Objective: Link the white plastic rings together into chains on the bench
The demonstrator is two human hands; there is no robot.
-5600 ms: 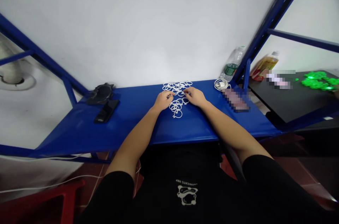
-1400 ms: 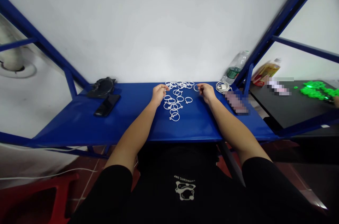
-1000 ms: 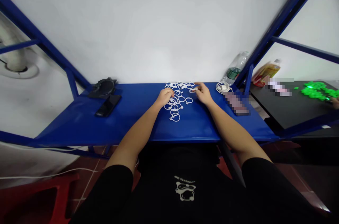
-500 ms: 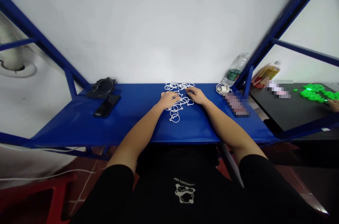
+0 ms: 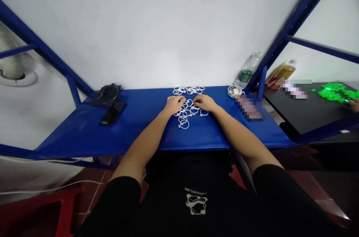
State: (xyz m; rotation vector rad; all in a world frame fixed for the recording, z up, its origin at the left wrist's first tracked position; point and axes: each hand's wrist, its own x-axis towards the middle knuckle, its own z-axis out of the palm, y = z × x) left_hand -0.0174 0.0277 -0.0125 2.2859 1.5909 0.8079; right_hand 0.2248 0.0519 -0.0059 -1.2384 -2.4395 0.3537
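Several thin white rings (image 5: 183, 123), each with a small clasp-like end, lie loosely overlapped on the blue table (image 5: 140, 128). My left hand (image 5: 174, 105) rests at the left side of this cluster, its fingers bent inward; whatever they pinch is hidden. From the other side, my right hand (image 5: 205, 102) has its fingers closed at the edge of one white ring (image 5: 190, 102) between the hands. Beyond both hands, another group of white rings (image 5: 192, 90) lies along the wall edge.
At the left are a black phone (image 5: 112, 113) and a dark bagged item (image 5: 108, 94). To the right lie a coiled white cable (image 5: 235, 91), a blurred-out item (image 5: 249, 107) and a leaning bottle (image 5: 248, 72). Another person's hand (image 5: 355, 105) touches bright green pieces (image 5: 335, 92) on a black table.
My right hand has moved slightly left and nearer, and its fingers have drawn together at a ring. My left hand has shifted a little, its fingers more bent. The view has tilted slightly.
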